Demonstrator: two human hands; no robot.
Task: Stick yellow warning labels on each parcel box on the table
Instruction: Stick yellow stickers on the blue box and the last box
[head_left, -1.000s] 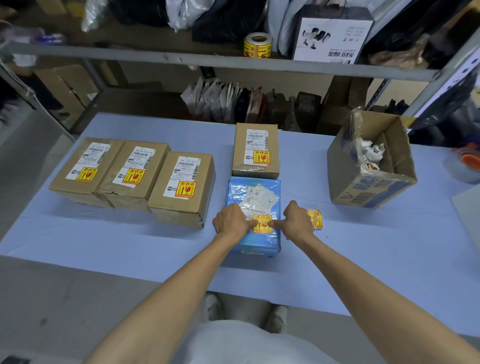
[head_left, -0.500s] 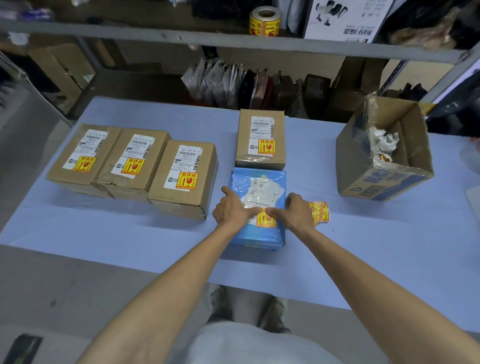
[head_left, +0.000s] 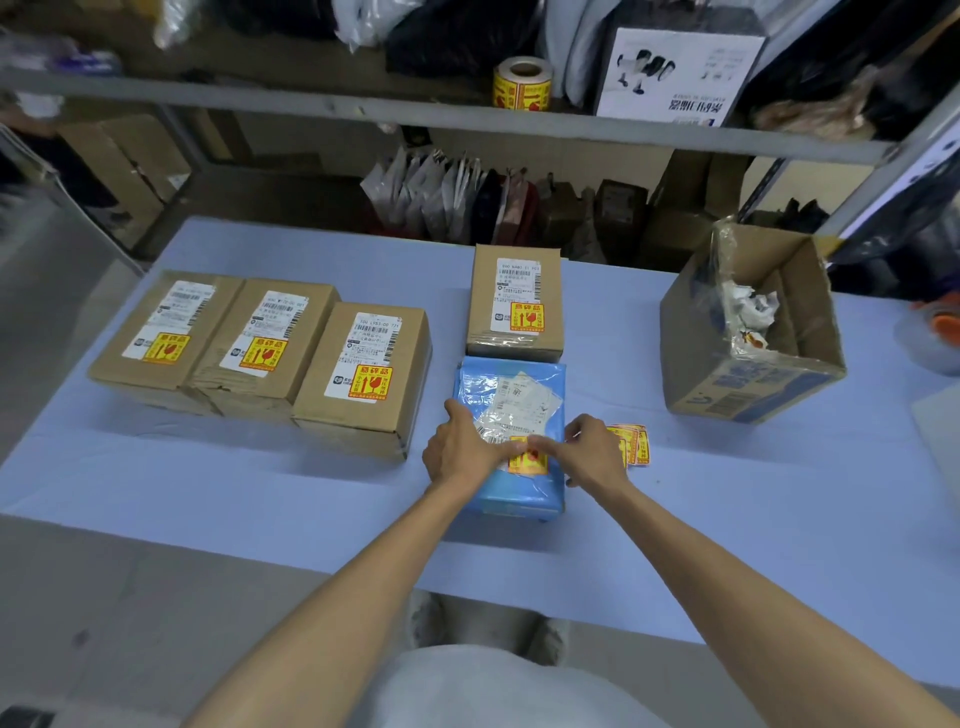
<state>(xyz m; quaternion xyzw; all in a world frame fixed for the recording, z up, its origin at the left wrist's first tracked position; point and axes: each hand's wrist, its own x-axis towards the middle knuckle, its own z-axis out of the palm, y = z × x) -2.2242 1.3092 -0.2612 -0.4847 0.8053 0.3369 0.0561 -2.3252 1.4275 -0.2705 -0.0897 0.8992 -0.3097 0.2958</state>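
A blue parcel (head_left: 511, 491) lies near the table's front middle with a white shipping slip and a yellow warning label (head_left: 529, 461) on its top. My left hand (head_left: 460, 449) rests on the parcel's left side, fingers pressing the label. My right hand (head_left: 584, 449) presses the label from the right. Three brown boxes (head_left: 260, 343) stand in a row at the left, and a fourth brown box (head_left: 514, 304) sits behind the blue parcel; each carries a yellow label. Loose yellow labels (head_left: 635, 442) lie just right of my right hand.
An open cardboard box (head_left: 750, 332) with crumpled backing paper stands at the right. A tape roll (head_left: 940, 332) sits at the far right edge. On the metal shelf behind are a roll of yellow labels (head_left: 522, 85) and a white carton (head_left: 675, 73).
Both hands stay on the blue parcel, their fingers sliding over the yellow label. The view shifted slightly; the boxes have not moved.
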